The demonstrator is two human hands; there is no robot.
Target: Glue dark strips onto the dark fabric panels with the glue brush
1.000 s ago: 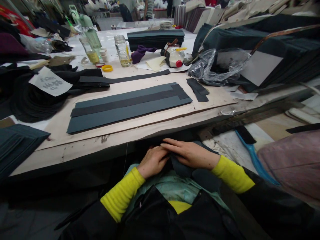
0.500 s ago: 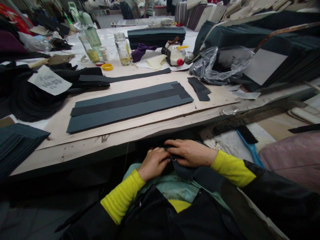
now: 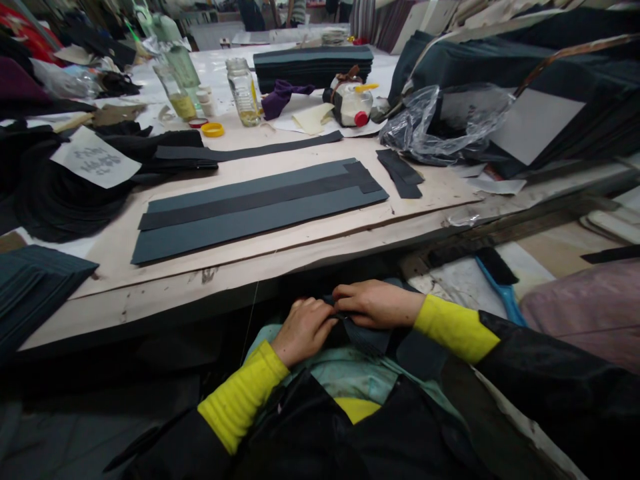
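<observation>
In my lap, below the table edge, lies dark fabric (image 3: 367, 335). My left hand (image 3: 304, 330) has its fingers curled onto this fabric, with the thumb pointing toward my other hand. My right hand (image 3: 375, 304) pinches the same fabric from the right, its fingertips touching those of my left. The fabric hangs down below the right fingers; its upper part is hidden by both hands. On the table in front lies a flat dark green panel (image 3: 215, 233) with a black strip (image 3: 250, 195) along it.
Glass jars (image 3: 243, 93), a yellow ring (image 3: 213, 129) and a bottle with a red cap (image 3: 353, 103) stand farther back. Stacked dark fabric (image 3: 565, 73) and a clear plastic bag (image 3: 445, 127) fill the right. A blue brush (image 3: 500, 283) lies at lower right.
My right hand has shifted slightly left and the fabric below it looks more spread. My left hand has barely moved. The whole view has shifted a little.
</observation>
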